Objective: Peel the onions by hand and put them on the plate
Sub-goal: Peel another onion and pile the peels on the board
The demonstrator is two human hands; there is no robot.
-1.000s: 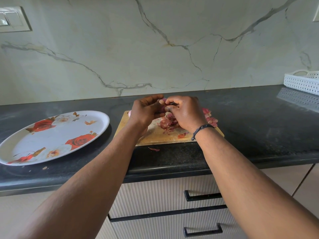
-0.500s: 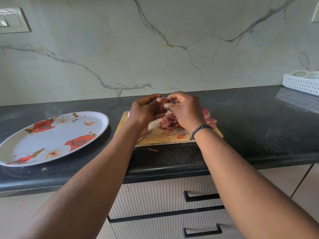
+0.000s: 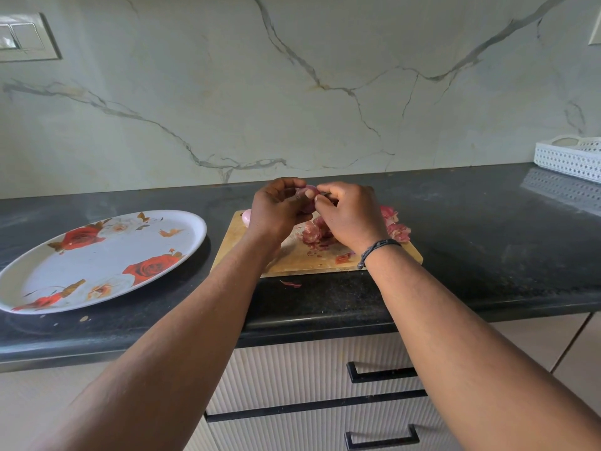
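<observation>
A small pink onion [image 3: 308, 198] is held above the wooden cutting board [image 3: 292, 258]. My left hand [image 3: 276, 209] grips it from the left with curled fingers. My right hand [image 3: 349, 216] pinches at the onion's right side with thumb and fingertips. Most of the onion is hidden by both hands. Another pale onion [image 3: 246, 218] peeks out behind my left hand at the board's far left corner. Loose pink onion skins [image 3: 398, 231] lie piled on the board. The white oval plate [image 3: 97, 278] with red roses sits to the left, holding no onions.
A skin scrap [image 3: 290, 283] lies on the black countertop [image 3: 487, 255] in front of the board. A white perforated basket [image 3: 572, 157] stands at the far right against the marble wall. Drawers with black handles [image 3: 380, 374] are below the counter edge.
Both hands have lifted the onion slightly and more of its pink surface shows between the fingers. The plate and board have not moved.
</observation>
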